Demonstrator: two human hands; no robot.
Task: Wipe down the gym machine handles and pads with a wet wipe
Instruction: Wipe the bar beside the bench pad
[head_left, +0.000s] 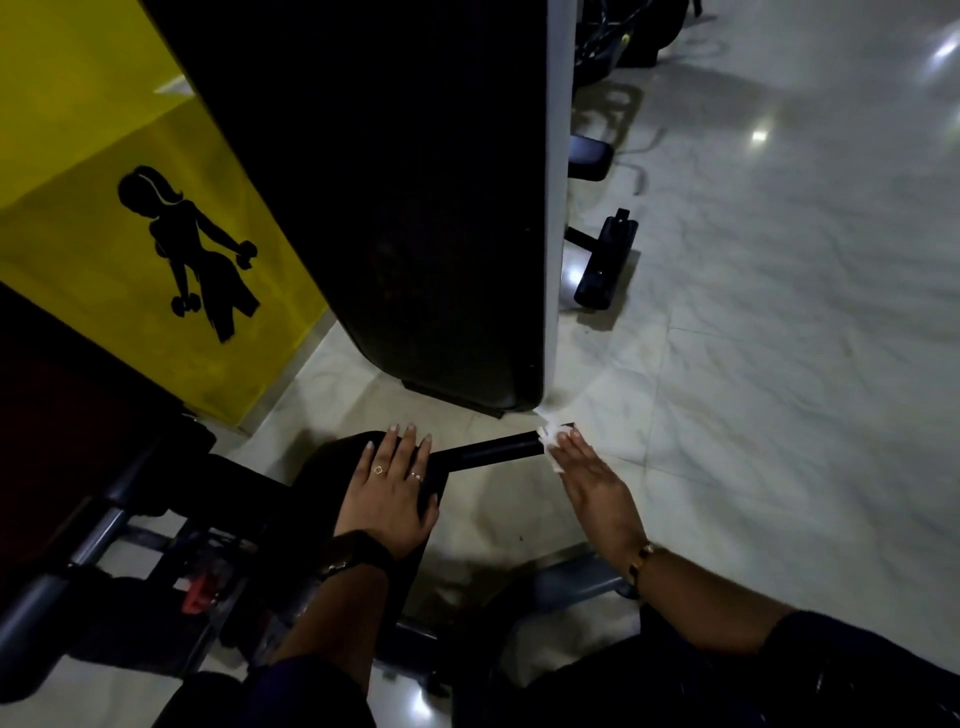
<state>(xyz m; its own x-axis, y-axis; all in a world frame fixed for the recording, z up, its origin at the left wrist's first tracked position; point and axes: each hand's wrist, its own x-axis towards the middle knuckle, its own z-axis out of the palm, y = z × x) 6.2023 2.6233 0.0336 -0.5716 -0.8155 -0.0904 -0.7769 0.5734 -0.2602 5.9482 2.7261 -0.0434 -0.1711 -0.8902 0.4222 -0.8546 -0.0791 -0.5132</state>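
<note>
Currently my left hand (387, 483) rests flat, fingers extended, on the black pad (324, 467); my right hand (597, 483), fingers straight, presses the wet wipe (553, 434) against the handle (493, 448) end.

Hands: two, left hand (387, 488) and right hand (592, 483).
Wet wipe (553, 434): one.
Black handle bar (493, 447): one.
Black pads: two, small pad (322, 467) and tall upright pad (415, 208).
Rings (378, 470): two, both on the left hand.
Wristwatch (358, 551): one.
Bracelet (641, 564): one.
Figure silhouette (197, 249) on yellow wall (78, 130): one.

Glossy marble-look floor tiles (753, 312), matt black handle (493, 449), soft white wipe (555, 435), smooth dark pad (332, 467)
</note>
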